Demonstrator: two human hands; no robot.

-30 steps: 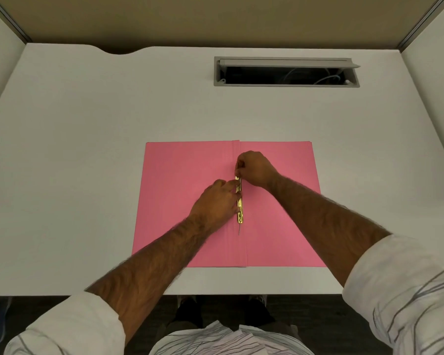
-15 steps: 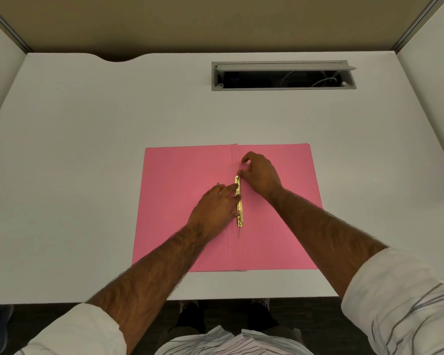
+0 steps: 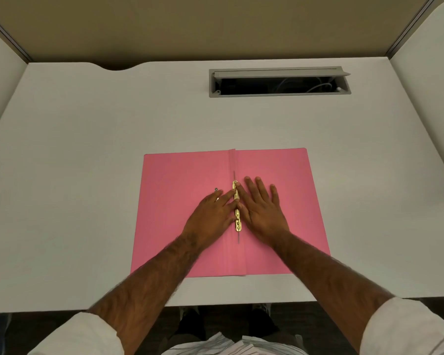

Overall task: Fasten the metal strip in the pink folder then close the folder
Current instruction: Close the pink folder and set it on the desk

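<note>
Item: folder (image 3: 190, 175), pink, lying open and flat on the near middle of the worktop (image 3: 87, 124). Spine crease runs near to far down its centre.

Item: strip (image 3: 237, 213), brass-coloured metal, lying along the crease, mid-length. Thin prong ends show past it at the far and near ends, both lying flat. Looks seated; whether its sliders are locked I cannot tell.

My left hand (image 3: 210, 216): palm down on the left cover, fingers spread, the forefinger reaching across to touch the strip. A ring shows on one finger. Grip: flat and unclenched, pinching nothing.

My right hand (image 3: 262, 211): palm down on the right cover, just beside the strip, fingers spread and pointing far. Grip: the same, flat, holding nothing.

Handling, by my judgement: the folder is light card, stiff enough to swing as one leaf yet easy to crease; it should slide readily on the smooth worktop. The strip is thin, springy metal and may have sharp edges.

Where to take hold: the outer edge of one cover, lifted and folded over the crease, with the other hand pressing the opposite cover to stop sliding.

Other: cable slot (image 3: 280, 82), far right, lid up.
</note>
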